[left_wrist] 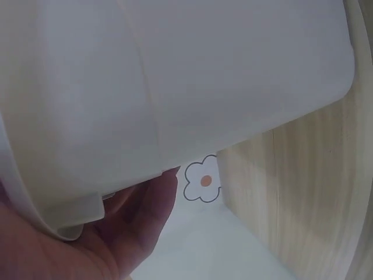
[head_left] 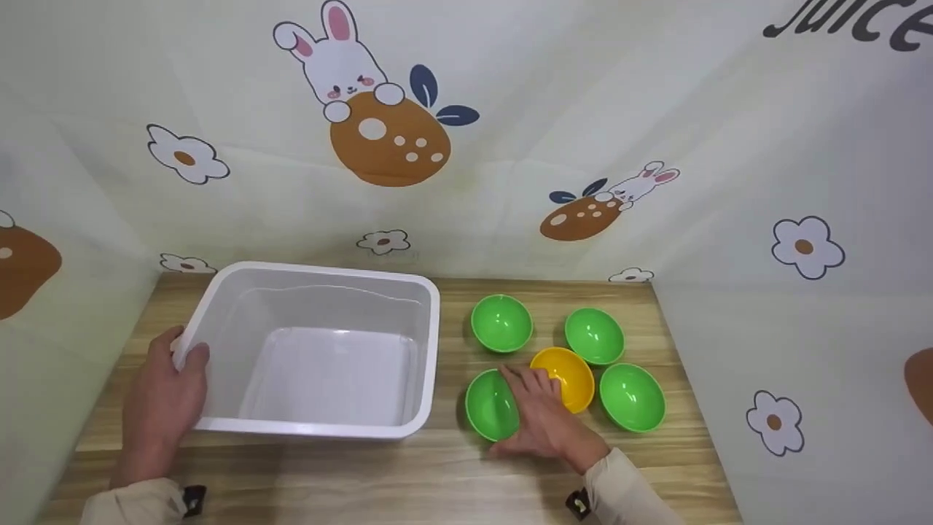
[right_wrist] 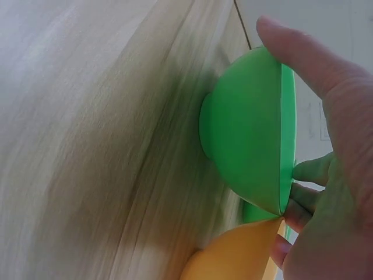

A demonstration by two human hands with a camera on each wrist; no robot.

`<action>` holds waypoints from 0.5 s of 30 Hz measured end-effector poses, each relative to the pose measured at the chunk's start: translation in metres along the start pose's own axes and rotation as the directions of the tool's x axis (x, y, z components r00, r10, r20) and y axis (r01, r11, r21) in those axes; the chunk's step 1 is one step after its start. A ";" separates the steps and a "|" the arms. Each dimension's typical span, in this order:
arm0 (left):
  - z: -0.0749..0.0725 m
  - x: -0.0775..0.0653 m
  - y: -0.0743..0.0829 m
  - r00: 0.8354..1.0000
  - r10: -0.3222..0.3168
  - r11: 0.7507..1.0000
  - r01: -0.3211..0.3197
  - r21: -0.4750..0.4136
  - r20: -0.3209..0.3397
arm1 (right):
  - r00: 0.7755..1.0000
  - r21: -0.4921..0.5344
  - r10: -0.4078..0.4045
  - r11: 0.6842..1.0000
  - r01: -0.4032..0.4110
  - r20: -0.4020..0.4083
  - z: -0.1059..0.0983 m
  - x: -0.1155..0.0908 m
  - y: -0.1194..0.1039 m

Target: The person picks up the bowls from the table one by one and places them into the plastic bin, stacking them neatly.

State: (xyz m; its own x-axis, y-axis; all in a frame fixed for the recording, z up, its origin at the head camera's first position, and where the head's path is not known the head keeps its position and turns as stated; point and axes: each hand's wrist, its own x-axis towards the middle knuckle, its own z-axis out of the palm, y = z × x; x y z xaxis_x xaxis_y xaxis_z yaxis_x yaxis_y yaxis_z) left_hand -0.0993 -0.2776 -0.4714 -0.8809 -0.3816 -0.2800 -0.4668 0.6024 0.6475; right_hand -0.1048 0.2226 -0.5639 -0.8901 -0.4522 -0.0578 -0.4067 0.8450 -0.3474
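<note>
My left hand [head_left: 166,397] grips the left rim of a white plastic tub [head_left: 430,350], thumb inside and fingers outside. The left wrist view shows the tub's outer wall [left_wrist: 233,76] and fingers [left_wrist: 151,221] curled under its rim. At the front of a group of bowls, my right hand [head_left: 543,419] spans the right side of a green bowl [head_left: 485,408]. Its thumb [right_wrist: 309,55] extends across the rim and its fingers are spread at the opposite edge. This bowl stands upright on the table, touching a yellow bowl [head_left: 572,379] beside the fingers.
Behind stand a green bowl [head_left: 501,323] and another green bowl [head_left: 594,335]; a further green bowl [head_left: 633,397] sits at the right. All rest on a wood-grain table [head_left: 364,474]. Printed fabric walls [head_left: 496,204] enclose the back and sides.
</note>
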 end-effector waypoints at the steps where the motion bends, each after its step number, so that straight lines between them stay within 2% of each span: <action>1: 0.000 0.000 0.000 1.000 -0.001 1.000 0.001 -0.002 -0.004 | 1.000 0.001 0.004 1.000 -0.004 0.001 0.000 0.000 0.000; 10: 0.002 -0.001 -0.008 0.996 0.073 0.997 -0.073 0.002 -0.053 | 1.000 0.036 0.013 0.999 -0.012 -0.022 0.002 0.000 -0.001; 15: 0.003 0.000 -0.008 0.994 0.089 0.996 -0.088 0.015 -0.065 | 1.000 0.056 0.013 0.998 -0.011 -0.027 0.000 0.001 -0.001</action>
State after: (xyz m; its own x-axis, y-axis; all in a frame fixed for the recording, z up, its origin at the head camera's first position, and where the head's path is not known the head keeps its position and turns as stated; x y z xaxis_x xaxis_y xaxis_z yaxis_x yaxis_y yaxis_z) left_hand -0.0954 -0.2803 -0.4783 -0.9119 -0.3712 -0.1750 -0.3886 0.6439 0.6591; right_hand -0.1049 0.2215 -0.5633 -0.9006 -0.4331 -0.0366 -0.3844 0.8329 -0.3982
